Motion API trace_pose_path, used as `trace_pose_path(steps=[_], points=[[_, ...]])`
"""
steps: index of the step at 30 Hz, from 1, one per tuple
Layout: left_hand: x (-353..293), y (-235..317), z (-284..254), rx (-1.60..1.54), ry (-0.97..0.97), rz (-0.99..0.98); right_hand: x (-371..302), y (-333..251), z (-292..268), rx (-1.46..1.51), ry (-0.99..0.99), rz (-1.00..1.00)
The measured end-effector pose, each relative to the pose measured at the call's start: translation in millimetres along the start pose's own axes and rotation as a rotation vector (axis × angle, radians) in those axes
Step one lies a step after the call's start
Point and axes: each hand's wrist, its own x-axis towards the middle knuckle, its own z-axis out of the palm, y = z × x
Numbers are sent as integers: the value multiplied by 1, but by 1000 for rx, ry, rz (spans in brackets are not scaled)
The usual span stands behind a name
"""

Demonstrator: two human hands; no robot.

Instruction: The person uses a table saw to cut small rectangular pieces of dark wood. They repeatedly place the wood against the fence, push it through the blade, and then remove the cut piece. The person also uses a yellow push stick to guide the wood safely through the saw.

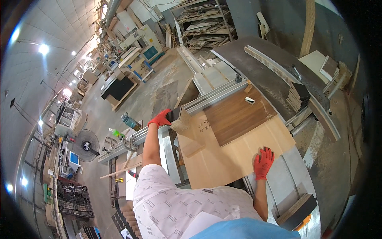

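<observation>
My left hand point(160, 118), in a red glove, is closed on the near-left end of a small stack of cut board pieces point(182, 121) with a dark outer face. The stack stands on a large pale wood-coloured board point(215, 171) with handwritten marks. My right hand point(264, 163), also gloved in red, lies with fingers spread on that board's right edge. A brown wood-grain panel point(238, 115) rests on the pale board, and a small white object point(249, 100) sits on the panel.
A metal rail point(215, 95) runs along the board's far-left side. More stacked pieces stand at the right point(298, 95) and lower right point(297, 211). A blue bottle point(130, 121) and a fan point(86, 145) are on the left. Scrap boards point(205, 24) fill a far rack.
</observation>
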Motion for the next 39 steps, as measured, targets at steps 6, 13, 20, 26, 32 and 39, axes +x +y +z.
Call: trace_pose_path(steps=[6,13,20,26,32,39], points=[[1,-7,10,-21,6,-15,0,-5,-1,4,-9,-6],[17,-1,15,61,-36,-107,-1,-3,1,3,-7,-3],[-1,14,2,115,-58,-207,-5,-9,5,38,-16,-12],[-12,143,47,325,452,-14,-1,-4,3,32,16,12],[-51,269,206,84,141,280,1,4,3,13,31,22],[-88,335,306,-29,252,282,-1,5,-108,289,34,308]])
